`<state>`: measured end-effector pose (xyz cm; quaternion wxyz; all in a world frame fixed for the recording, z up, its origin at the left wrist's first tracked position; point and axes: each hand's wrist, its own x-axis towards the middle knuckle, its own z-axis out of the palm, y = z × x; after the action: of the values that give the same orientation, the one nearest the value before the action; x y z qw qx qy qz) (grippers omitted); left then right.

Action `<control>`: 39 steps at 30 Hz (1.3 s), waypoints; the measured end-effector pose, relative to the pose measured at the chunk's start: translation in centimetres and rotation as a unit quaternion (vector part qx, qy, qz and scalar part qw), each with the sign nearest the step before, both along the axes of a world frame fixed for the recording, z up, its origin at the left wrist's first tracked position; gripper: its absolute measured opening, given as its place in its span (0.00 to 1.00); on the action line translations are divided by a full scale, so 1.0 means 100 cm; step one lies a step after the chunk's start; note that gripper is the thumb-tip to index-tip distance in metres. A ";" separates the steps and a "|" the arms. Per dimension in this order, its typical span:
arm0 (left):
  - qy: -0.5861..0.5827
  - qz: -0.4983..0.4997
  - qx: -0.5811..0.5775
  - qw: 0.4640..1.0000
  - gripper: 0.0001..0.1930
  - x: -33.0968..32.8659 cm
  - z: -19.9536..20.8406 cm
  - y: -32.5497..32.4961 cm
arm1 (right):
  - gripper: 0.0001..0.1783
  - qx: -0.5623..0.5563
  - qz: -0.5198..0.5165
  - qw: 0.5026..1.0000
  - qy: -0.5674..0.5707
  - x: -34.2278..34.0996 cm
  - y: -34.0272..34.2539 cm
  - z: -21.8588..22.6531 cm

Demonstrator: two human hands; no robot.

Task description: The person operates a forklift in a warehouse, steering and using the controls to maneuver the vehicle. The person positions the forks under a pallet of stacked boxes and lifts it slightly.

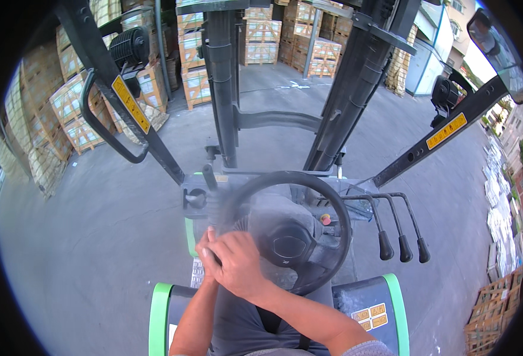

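My two hands come together just left of the black steering wheel (345, 237), above my lap. My right hand (240, 261) reaches across from the right, its fingers curled over my left hand (207, 252). Both are closed. A small dark patch shows between them, but what they hold, if anything, is hidden. A hazy grey blur lies over the wheel's left side and the dash just beyond my hands. Neither hand appears to grip the wheel rim.
Three black-knobbed levers (404, 248) stand right of the wheel, near a red button (325, 219). A short black lever (210, 178) rises at the left dash. Ahead is the forklift mast (223, 89). Wooden crates (199, 86) are stacked beyond; pallets (496, 308) lie at right.
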<state>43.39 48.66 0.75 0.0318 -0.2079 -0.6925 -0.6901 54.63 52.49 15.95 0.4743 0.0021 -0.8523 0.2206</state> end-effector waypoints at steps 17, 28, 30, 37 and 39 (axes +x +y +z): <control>-0.051 0.077 -0.099 0.991 0.23 0.035 0.032 0.005 | 0.07 0.018 -0.048 0.994 -0.096 0.182 0.053 -0.046; -0.070 0.069 -0.051 0.994 0.24 0.042 0.040 0.006 | 0.04 -0.064 -0.249 0.966 -0.009 0.185 0.128 -0.013; -0.065 0.072 -0.048 0.994 0.25 0.043 0.041 0.008 | 0.03 -0.098 -0.258 0.961 -0.005 0.175 0.141 0.000; -0.065 0.074 -0.048 0.994 0.24 0.044 0.047 0.008 | 0.05 -0.111 -0.261 0.958 0.034 0.087 0.166 0.060; -0.068 0.073 -0.038 0.994 0.23 0.045 0.047 0.007 | 0.07 -0.046 -0.234 0.968 0.075 0.049 0.157 0.072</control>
<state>47.94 49.38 5.48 0.0272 -0.1101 -0.7322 -0.6716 59.49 68.17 23.13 0.5746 -0.2028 -0.7801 0.1422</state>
